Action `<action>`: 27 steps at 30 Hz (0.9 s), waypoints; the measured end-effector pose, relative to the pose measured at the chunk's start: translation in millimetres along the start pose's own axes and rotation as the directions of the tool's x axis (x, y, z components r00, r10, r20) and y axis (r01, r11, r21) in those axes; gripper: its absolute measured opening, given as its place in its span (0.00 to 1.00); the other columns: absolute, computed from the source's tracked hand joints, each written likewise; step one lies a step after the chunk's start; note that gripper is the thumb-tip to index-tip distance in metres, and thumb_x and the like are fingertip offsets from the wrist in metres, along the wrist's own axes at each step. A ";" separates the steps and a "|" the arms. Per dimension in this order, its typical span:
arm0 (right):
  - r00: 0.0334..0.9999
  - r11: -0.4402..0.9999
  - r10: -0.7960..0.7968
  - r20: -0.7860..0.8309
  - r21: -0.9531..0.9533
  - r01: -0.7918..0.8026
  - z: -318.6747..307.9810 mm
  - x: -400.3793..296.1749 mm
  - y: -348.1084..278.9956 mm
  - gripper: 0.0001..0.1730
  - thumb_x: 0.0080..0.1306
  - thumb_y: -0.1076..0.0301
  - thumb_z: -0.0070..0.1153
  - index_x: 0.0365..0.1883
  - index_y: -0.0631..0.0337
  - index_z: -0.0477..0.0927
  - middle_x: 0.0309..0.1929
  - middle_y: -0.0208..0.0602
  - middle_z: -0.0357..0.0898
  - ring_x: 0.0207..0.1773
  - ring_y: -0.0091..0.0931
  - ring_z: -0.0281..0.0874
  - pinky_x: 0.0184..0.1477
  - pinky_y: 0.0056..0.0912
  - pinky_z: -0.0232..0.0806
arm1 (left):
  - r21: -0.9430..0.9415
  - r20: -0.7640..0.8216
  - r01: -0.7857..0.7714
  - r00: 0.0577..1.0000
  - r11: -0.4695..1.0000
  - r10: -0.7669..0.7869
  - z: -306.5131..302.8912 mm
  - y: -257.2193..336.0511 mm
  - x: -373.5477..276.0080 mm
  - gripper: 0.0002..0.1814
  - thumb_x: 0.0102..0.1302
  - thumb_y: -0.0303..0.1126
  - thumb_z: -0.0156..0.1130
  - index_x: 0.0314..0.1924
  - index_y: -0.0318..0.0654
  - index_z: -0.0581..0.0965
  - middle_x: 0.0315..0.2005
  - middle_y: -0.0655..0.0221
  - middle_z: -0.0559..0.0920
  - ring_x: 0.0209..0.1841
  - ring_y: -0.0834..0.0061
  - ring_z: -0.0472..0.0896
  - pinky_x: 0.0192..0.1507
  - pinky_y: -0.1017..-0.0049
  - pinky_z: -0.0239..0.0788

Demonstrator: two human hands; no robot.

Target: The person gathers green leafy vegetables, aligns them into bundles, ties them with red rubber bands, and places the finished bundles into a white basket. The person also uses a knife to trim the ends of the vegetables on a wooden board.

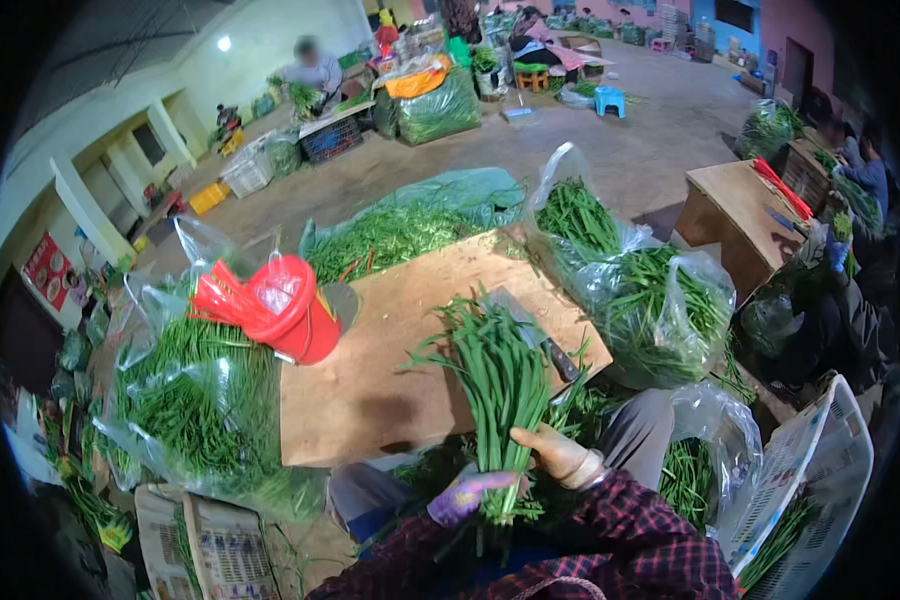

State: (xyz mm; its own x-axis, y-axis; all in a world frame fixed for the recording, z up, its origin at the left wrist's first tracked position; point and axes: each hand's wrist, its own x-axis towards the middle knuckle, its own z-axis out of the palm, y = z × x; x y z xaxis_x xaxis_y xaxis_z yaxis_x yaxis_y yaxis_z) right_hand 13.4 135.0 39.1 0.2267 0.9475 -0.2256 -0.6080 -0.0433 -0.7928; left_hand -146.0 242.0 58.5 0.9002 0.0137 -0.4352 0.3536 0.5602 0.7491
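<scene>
A bunch of long green leafy stalks, like Chinese chives (499,375), stands nearly upright before me, its leaf tips over the wooden board (375,390). My left hand (469,496), in a purple glove, is closed around the lower stalks near their pale cut ends. On the bunch's right side lies my right hand (559,452), in a pale glove, its thumb against the stalks; its other fingers are partly hidden. Right of the leaves, a cleaver with a dark handle (560,360) rests on the board, its blade partly covered by them.
A red bucket (304,322) with red strips stands at the board's left. Plastic bags of greens (195,412) flank it, with another bag (660,315) at right. Cut greens (397,236) lie behind. White plastic baskets (810,480) stand low at both sides. Other people work farther off.
</scene>
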 end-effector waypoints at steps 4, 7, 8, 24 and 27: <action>0.988 0.988 -0.155 0.000 -0.010 0.155 42.8 42.6 -56.0 0.20 0.65 0.63 0.58 0.53 0.62 0.75 0.45 0.30 0.80 0.42 0.21 0.77 0.45 0.27 0.70 | 0.338 -0.127 -0.274 0.934 0.900 0.333 -11.1 24.8 9.5 0.20 0.57 0.28 0.70 0.49 0.35 0.76 0.40 0.70 0.82 0.42 0.78 0.79 0.47 0.75 0.70; 0.868 0.859 -0.490 0.081 -0.125 0.496 75.8 59.8 -104.1 0.21 0.61 0.65 0.63 0.51 0.62 0.76 0.45 0.31 0.80 0.43 0.20 0.76 0.47 0.28 0.70 | 0.649 -0.211 -0.118 0.921 0.752 0.327 8.9 99.8 -5.6 0.24 0.54 0.29 0.73 0.51 0.39 0.76 0.41 0.73 0.81 0.45 0.79 0.76 0.48 0.75 0.70; 0.829 0.785 -0.555 0.066 -0.288 0.548 89.2 61.1 -123.5 0.24 0.60 0.65 0.65 0.52 0.64 0.75 0.45 0.35 0.80 0.45 0.23 0.76 0.48 0.29 0.70 | 0.644 -0.175 -0.270 0.859 0.716 0.481 20.1 119.6 -6.8 0.31 0.54 0.27 0.71 0.58 0.37 0.69 0.48 0.71 0.77 0.49 0.75 0.75 0.52 0.73 0.68; 0.486 0.146 -0.817 0.309 -0.705 0.694 54.3 136.6 -83.5 0.24 0.52 0.65 0.65 0.45 0.67 0.75 0.46 0.51 0.74 0.47 0.46 0.71 0.49 0.42 0.66 | 0.532 -0.257 -0.519 0.654 0.669 0.711 -132.6 103.2 31.2 0.28 0.64 0.38 0.54 0.63 0.36 0.64 0.57 0.60 0.72 0.58 0.61 0.71 0.61 0.60 0.63; 0.585 0.264 -0.763 0.276 -0.693 0.671 64.8 124.0 -102.9 0.24 0.51 0.65 0.65 0.43 0.69 0.75 0.46 0.51 0.74 0.49 0.46 0.71 0.50 0.43 0.66 | 0.559 -0.204 -0.490 0.701 0.669 0.683 -146.1 105.5 21.1 0.29 0.67 0.42 0.49 0.64 0.36 0.62 0.59 0.59 0.70 0.60 0.58 0.70 0.63 0.56 0.61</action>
State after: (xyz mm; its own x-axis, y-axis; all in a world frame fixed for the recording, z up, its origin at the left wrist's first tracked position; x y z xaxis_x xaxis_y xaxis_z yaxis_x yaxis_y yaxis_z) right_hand 54.8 277.4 129.4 0.3864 0.6744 0.6292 0.5190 0.4049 -0.7528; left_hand -126.8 422.4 55.3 0.8210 0.5613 0.1047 -0.0623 -0.0943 0.9936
